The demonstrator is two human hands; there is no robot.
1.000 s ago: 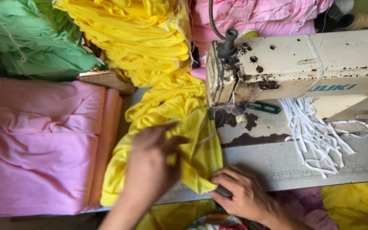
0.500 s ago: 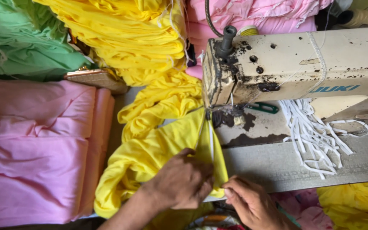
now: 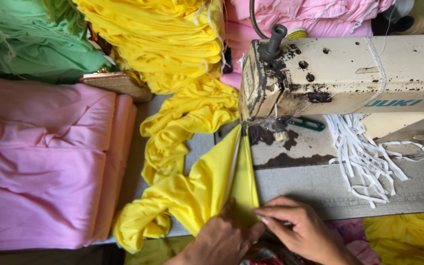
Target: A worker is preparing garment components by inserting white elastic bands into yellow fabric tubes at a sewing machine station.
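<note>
Both hands at near edge of sewing table [image 3: 369,189], pinching the yellow fabric piece [image 3: 207,189]: left hand [image 3: 222,238] closed on its near end w/ thumb on top, right hand [image 3: 303,230] pressing fingertips [image 3: 263,212] flat onto same end, just beside left. Fabric pulled taut into narrow wedge w/ white elastic strip [image 3: 233,164] along the fold, running up to needle area under worn cream sewing machine [image 3: 339,73]; rest of it bunched to the left. Pink fabric stack [image 3: 45,162] far left, green fabric [image 3: 30,39] top left, yellow fabric pile [image 3: 168,39] top centre, loose white elastic bundle [image 3: 364,157] right of needle.
</note>
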